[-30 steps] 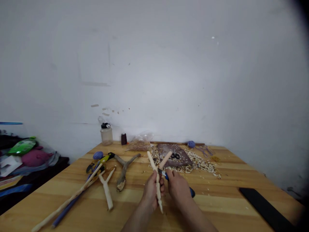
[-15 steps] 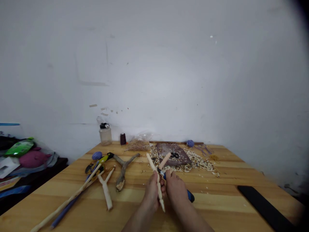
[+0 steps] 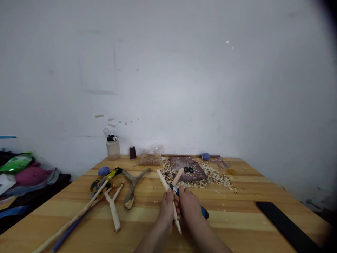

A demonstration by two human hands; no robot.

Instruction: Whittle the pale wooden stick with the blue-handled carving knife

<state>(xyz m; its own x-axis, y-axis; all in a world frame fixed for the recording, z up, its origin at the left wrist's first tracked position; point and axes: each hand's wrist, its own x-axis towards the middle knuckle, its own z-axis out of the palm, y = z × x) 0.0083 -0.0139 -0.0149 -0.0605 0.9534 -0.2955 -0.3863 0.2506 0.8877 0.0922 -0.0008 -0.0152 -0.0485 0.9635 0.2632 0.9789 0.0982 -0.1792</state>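
Over a light wooden tabletop (image 3: 231, 219), seen from the head camera: left hand (image 3: 165, 211) and right hand (image 3: 189, 207) close together near the table's near side, both closed in firm grips, knuckles almost meeting. Peeled forked stick (image 3: 176, 219) clamped in the left hand, stem end pointing down and slightly outward below the fingers, two pale arms rising above the hands in a V. Blue-handled carving knife (image 3: 203, 212) clamped in the right hand, handle running out beyond the palm, short blade at the crotch of the fork, just beside the stem. Directly beyond the hands, dark brown board (image 3: 196, 173) bearing black-handled scissors (image 3: 188, 169), ringed by a scatter of wood shavings (image 3: 217, 180). To the left, bark-covered forked branch (image 3: 131, 188), smaller peeled fork (image 3: 113, 207), long peeled stick (image 3: 71, 219), yellow-and-black tool (image 3: 113, 172) and blue stone (image 3: 103, 171). Along the wall, plastic bottle (image 3: 113, 148), dark thread spool (image 3: 132, 152), plastic bag of shavings (image 3: 150, 159) and blue yarn ball (image 3: 205, 156). At right, long black strip (image 3: 286, 225) angled across the table corner. Beyond the left edge of the table, pink plush item (image 3: 31, 175) and green packet (image 3: 15, 163) on a low surface.
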